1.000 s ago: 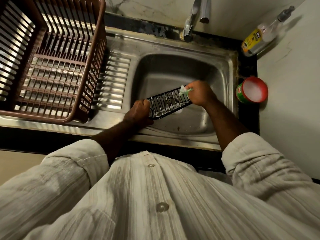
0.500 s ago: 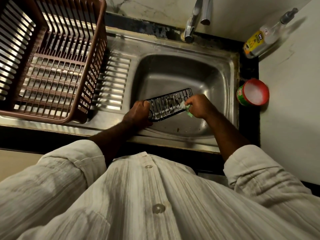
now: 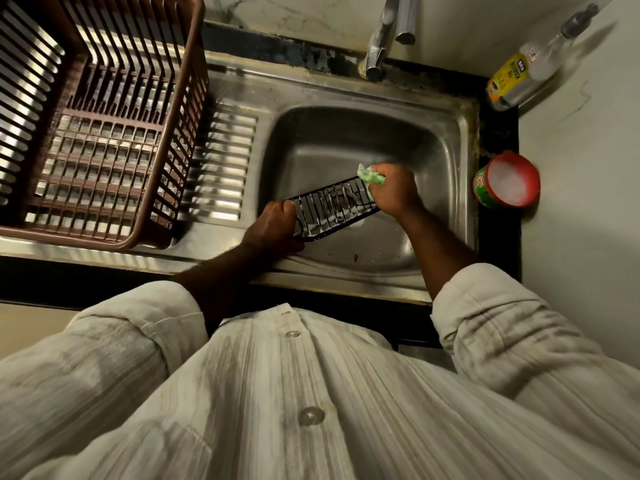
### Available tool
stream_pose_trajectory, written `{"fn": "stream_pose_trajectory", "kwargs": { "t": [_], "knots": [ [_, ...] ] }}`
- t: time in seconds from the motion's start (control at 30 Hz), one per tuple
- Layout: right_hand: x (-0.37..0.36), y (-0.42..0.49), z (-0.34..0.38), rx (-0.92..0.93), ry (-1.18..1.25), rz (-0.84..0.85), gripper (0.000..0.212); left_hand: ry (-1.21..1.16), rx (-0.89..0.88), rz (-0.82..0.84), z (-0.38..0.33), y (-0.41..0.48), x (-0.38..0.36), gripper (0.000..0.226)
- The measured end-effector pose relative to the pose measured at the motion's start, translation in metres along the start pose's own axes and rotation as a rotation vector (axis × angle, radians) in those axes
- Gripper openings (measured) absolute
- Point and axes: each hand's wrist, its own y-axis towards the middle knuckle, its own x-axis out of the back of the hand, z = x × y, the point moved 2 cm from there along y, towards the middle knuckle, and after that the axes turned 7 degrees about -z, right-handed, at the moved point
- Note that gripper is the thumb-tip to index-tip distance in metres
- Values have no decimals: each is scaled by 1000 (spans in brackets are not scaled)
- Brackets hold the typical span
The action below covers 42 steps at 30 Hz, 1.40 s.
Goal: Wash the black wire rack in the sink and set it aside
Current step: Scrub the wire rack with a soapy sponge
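Note:
A narrow black wire rack (image 3: 330, 211) with soap foam on its bars is held over the steel sink (image 3: 446, 140). My left hand (image 3: 275, 223) grips its near left end. My right hand (image 3: 393, 190) grips a green scrub pad (image 3: 369, 174) and presses it against the rack's far right end. The rack slants up from left to right above the basin floor.
A brown plastic dish basket (image 3: 100, 116) stands on the ribbed drainboard (image 3: 221, 168) to the left. The tap (image 3: 381, 39) rises behind the basin. A soap bottle (image 3: 519, 77) and a red-rimmed tub of cleaning paste (image 3: 507, 180) sit on the right counter.
My right hand with the scrub pad slid down to the rack's near right edge, then back up to its far right end. My left hand kept its grip on the rack.

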Motion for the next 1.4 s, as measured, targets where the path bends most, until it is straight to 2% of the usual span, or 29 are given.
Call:
{"fn": "stream_pose_trajectory", "kwargs": {
  "t": [0.13, 0.27, 0.43, 0.53, 0.73, 0.83, 0.93, 1.03, 1.4],
  "knots": [
    [-10, 1, 1, 15, -77, 47, 15, 1, 1, 6, 0, 0, -1, 68],
    [-13, -6, -2, 20, -140, 99, 21, 4, -6, 4, -1, 0, -1, 68],
    [-9, -17, -14, -17, -114, 155, 19, 1, -13, -15, -1, 0, -1, 67],
    [-7, -21, -22, -48, -63, 181, 7, 4, -17, -14, -2, -1, -1, 66],
    [-18, -12, -23, -336, 244, 116, 38, -10, 26, 10, 1, 0, -1, 68],
    [-24, -4, -17, -374, 271, 60, 43, -15, 36, 9, 0, 1, -1, 70],
    [-27, 6, -14, -408, 246, 37, 32, -11, 31, 11, 1, 2, -2, 69],
    [-27, 14, -7, -398, 165, 23, 22, -13, 26, 9, 2, 2, -3, 68],
    [-18, -16, -10, -300, 23, -14, 25, -14, -15, -27, 0, 0, -3, 66]
  ]
}}
